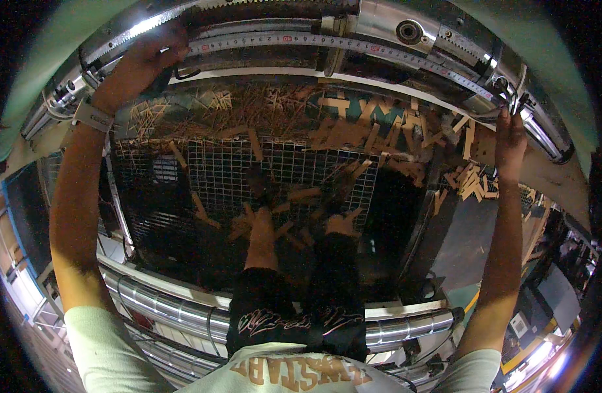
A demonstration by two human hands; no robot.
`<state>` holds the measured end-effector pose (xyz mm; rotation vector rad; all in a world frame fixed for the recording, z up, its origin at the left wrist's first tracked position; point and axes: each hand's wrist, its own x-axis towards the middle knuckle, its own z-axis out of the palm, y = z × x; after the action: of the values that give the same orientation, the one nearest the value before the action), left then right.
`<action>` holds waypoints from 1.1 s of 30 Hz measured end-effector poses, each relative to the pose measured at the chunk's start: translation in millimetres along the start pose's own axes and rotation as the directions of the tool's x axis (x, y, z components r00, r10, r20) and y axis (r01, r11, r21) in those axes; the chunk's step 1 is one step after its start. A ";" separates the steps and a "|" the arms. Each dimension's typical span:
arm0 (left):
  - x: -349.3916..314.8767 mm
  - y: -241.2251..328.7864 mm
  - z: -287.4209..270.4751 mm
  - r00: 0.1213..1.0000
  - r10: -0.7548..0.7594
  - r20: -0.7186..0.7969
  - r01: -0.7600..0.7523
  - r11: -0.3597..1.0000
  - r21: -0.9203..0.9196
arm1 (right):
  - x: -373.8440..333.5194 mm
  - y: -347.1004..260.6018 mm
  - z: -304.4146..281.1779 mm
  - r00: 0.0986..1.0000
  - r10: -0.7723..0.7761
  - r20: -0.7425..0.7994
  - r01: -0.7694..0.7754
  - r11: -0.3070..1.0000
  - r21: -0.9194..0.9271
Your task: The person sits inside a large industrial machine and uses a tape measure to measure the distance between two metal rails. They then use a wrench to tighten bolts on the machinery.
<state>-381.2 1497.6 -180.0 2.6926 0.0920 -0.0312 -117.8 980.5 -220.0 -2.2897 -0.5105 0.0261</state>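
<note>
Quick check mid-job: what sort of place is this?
Most likely a factory floor, at a large cardboard-processing machine, judging by the toothed metal rack along the top, the shiny metal rollers low in view, and the brown cardboard-like scraps littering the area below.

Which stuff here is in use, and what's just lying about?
In use:
- measuring tape, stretched along the machine
- left hand, at its left end
- right hand, near its right end
- toothed bar, beside the tape

Lying about:
- tan offcuts, heaped at right
- thin tan strips, below the left hand
</note>
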 end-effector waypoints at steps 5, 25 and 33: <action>2.8 1.4 -3.3 0.996 0.076 0.045 -0.075 0.997 -0.025 | -9.4 -19.5 25.0 0.988 0.140 -0.061 -0.113 0.940 0.323; 6.2 -12.3 -10.0 0.983 0.045 0.176 -0.033 0.997 -0.070 | -14.8 -48.0 47.1 0.944 0.329 0.024 -0.241 0.640 0.730; 10.4 -4.4 -16.7 0.972 0.061 0.226 -0.043 0.995 -0.086 | -14.6 -49.0 49.5 0.932 0.358 0.055 -0.261 0.561 0.786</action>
<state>-371.0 1509.4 -167.3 2.5891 -0.0475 -0.3134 -157.1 1039.8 -222.3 -1.4485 0.0151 0.2504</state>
